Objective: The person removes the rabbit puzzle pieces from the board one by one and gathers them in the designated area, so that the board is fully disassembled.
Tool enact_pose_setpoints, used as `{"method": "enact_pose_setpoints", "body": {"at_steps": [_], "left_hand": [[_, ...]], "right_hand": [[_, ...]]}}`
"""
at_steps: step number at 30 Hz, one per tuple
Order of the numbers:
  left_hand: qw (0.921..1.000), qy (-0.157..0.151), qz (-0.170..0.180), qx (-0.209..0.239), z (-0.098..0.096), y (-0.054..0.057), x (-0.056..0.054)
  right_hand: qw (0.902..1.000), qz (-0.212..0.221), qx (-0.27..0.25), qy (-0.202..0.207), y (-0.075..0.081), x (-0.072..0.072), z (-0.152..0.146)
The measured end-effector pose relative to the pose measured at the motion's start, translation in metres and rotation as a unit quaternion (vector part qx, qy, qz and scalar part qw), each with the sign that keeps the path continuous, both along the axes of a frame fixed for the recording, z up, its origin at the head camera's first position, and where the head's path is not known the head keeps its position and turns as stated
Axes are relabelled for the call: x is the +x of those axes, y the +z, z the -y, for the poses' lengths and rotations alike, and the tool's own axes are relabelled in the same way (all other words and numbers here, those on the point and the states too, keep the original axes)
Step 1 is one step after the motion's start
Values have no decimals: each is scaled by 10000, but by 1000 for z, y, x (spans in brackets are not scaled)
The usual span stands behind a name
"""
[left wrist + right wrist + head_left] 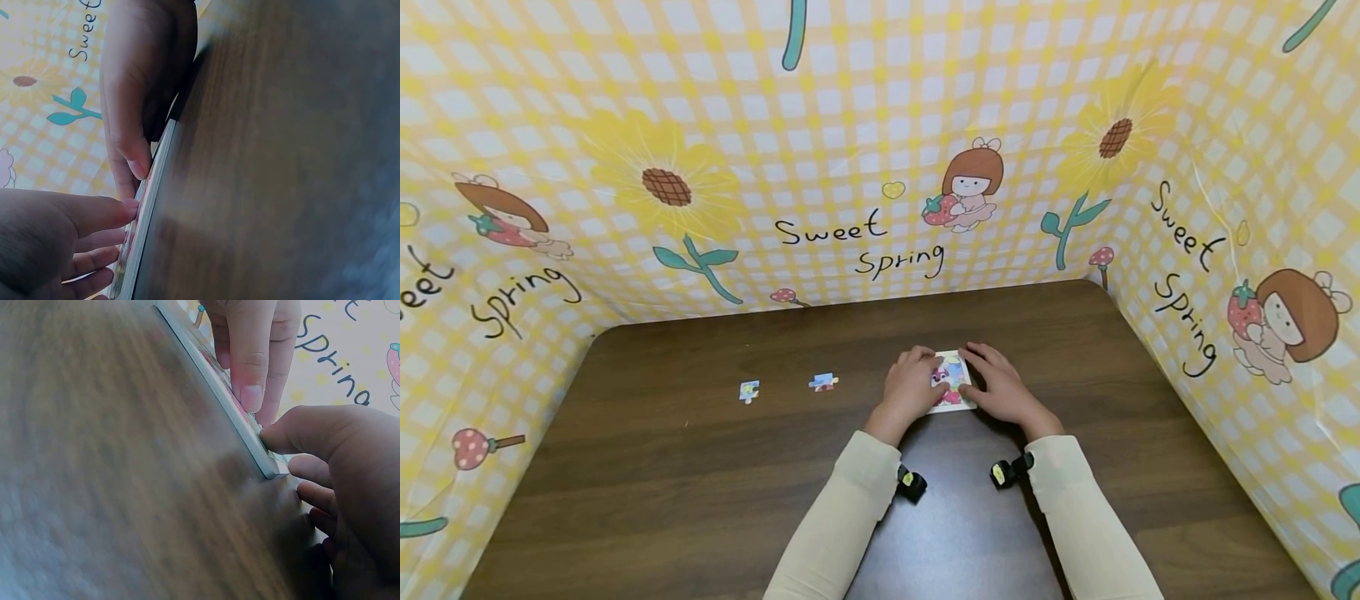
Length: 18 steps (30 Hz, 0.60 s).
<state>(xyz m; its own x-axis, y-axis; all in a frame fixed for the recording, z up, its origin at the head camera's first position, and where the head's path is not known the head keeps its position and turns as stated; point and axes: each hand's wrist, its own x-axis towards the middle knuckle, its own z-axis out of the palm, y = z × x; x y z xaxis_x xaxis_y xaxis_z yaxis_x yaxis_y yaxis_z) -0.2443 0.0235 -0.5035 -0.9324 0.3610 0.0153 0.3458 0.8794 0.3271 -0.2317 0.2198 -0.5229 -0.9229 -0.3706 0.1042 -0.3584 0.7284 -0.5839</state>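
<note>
A small puzzle board (952,375) with a white border and a colourful picture lies flat on the brown table, between the two hands. My left hand (910,385) rests over its left side, thumb and fingertips touching the picture; it hides part of that side. On the right side, my right hand (1002,390) lays its thumb on the board near the edge, with the other fingers along the rim. Seen from the right wrist, the board's edge (231,406) looks thin and pale. Two loose jigsaw pieces, one blue (823,382) and one blue and yellow (749,391), lie left of the hands.
The wooden table (700,483) has a rounded back edge. A yellow checked cloth (850,167) printed with sunflowers and cartoon girls walls in the back and both sides. A black wrist camera (912,483) sits by the left cuff, another (1004,473) by the right.
</note>
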Motion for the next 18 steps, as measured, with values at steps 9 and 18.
{"method": "enact_pose_setpoints", "body": {"at_steps": [9,18], "left_hand": [[9998,-3,16,173,0,0,0],[9995,6,54,318,0,-1,0]], "right_hand": [[10000,40,21,48,0,-1,-1],[9999,112,33,7,0,-1,-1]]}}
